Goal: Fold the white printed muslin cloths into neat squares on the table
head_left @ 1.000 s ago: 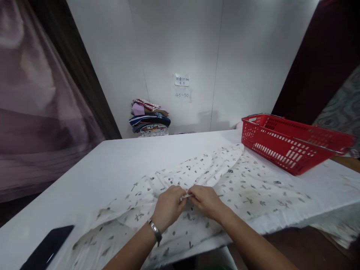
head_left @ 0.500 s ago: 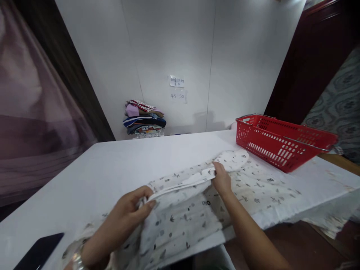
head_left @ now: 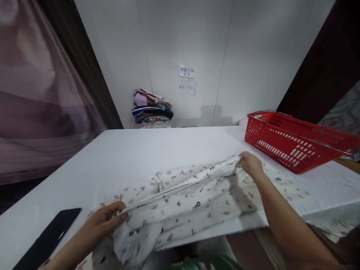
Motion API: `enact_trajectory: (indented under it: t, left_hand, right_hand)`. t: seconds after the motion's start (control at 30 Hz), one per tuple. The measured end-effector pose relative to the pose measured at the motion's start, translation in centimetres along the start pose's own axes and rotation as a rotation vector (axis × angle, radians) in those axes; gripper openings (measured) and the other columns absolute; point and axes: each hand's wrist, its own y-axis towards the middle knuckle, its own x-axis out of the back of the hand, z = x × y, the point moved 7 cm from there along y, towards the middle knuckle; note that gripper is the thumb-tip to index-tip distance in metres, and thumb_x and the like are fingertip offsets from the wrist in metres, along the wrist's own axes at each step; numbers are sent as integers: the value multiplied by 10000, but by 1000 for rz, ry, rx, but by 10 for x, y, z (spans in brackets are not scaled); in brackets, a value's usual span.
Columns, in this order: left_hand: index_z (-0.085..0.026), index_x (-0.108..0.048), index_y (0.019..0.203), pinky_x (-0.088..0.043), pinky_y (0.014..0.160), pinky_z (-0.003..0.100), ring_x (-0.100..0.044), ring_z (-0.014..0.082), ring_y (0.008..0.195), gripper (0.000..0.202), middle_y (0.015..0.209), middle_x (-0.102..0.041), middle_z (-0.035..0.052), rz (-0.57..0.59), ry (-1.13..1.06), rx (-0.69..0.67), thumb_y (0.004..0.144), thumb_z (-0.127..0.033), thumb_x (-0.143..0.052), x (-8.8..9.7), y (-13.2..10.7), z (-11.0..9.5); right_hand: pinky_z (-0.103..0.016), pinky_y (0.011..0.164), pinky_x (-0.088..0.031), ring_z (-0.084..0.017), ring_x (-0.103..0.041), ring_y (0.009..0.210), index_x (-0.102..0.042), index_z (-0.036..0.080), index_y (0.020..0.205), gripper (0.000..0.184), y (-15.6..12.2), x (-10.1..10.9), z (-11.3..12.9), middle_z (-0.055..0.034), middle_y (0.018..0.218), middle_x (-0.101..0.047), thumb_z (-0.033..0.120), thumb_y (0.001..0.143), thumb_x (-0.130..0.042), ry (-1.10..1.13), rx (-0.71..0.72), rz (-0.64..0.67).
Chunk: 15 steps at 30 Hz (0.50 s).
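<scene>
Both hands have drawn farther apart, left hand (head_left: 104, 222) and right hand (head_left: 251, 165), each grip clamped on the printed cloth (head_left: 191, 197), pulling its edge straight along the tabletop (head_left: 126, 153).

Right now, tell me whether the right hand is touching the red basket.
Apart. The head view shows the right hand gripping the printed cloth by its edge, with a strip of white table showing between it and the red basket.
</scene>
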Motion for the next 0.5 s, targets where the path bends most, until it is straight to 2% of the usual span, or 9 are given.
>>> enact_trajectory:
  t: [0.13,0.2,0.33,0.5]
  left_hand:
    - [-199,-503,688,-332,504,188,-418,113,548,350,587,-478,-46,6,2,55,667,-537,-590,-3,0,20]
    - [-198,-497,691,-346,512,194,-435,121,562,360,607,-484,-36,4,6,71,666,-546,-585,-4,-3,27]
    - [-198,-502,643,-372,508,212,-458,141,561,398,584,-484,-21,0,63,48,636,-591,-569,-7,-9,34]
    - [-216,-562,655,-424,556,232,-487,170,615,379,622,-528,-8,6,163,23,601,-591,-588,-8,-11,39]
  right_hand:
    - [-285,829,-401,-196,-530,1017,-536,214,1191,490,42,-18,47,-53,1252,-510,99,724,-442,139,134,69]
    - [-288,841,-408,-182,-553,969,-534,189,1194,456,48,-32,66,-66,1232,-529,131,750,-443,232,156,81]
    - [-257,795,-440,-153,-596,854,-647,188,988,294,30,-61,87,-33,971,-663,201,800,-421,324,217,165]
    - [-280,806,-429,-172,-594,891,-670,192,926,278,10,-84,92,-38,961,-672,174,788,-430,311,251,254]
